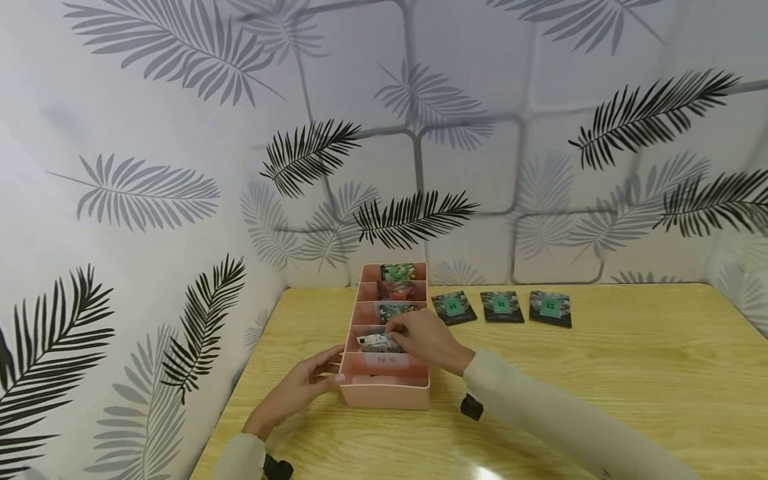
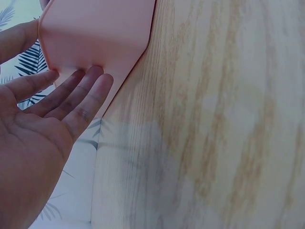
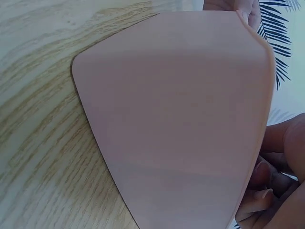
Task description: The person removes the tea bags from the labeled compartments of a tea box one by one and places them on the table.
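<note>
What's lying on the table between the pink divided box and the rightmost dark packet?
In the head view, two more: a left green-labelled packet, beside the pink divided box, and a middle green-labelled packet.

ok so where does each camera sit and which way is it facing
Head: worn on the head, facing forward and down at the pink organizer on the table; left hand, right hand and both sleeves show.
Left wrist: on that wrist, facing the organizer's outside and the table; the left hand shows.
Right wrist: on that wrist, facing the organizer's outside; the right hand shows at the right edge.
Shared: both wrist views show organizer and table.
</note>
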`<action>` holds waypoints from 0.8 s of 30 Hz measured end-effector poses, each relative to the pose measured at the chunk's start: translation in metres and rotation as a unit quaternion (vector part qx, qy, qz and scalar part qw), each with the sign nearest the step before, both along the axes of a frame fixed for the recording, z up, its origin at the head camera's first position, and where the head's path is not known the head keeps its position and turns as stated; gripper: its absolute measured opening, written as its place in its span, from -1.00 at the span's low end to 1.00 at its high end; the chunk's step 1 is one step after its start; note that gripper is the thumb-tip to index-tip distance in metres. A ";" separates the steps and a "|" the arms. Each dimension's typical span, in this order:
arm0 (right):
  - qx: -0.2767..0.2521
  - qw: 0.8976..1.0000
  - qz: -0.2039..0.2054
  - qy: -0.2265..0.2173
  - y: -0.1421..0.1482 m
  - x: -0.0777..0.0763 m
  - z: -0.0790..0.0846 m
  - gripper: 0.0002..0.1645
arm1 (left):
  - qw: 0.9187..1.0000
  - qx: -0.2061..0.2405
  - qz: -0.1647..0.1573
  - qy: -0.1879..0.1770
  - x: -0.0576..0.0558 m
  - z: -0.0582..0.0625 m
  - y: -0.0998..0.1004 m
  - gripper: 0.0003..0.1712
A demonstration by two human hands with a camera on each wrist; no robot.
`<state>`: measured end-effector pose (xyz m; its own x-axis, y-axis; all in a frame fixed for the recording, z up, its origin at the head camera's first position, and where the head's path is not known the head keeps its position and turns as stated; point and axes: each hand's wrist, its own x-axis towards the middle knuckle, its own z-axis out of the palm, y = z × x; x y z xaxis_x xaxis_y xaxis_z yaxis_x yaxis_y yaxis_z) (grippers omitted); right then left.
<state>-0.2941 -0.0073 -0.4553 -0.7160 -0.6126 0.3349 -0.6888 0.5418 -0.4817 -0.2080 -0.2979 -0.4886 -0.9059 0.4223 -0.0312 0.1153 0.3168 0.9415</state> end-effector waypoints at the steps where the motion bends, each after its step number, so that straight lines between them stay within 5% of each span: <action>1: -0.002 1.000 -0.002 0.000 0.000 0.001 0.001 -0.88 | 1.000 -0.001 0.001 0.000 0.000 0.000 0.000 -0.28; 24: -0.132 0.991 0.009 -0.025 0.029 0.012 0.026 -0.87 | 1.000 -0.002 0.005 -0.001 0.002 0.001 0.001 -0.28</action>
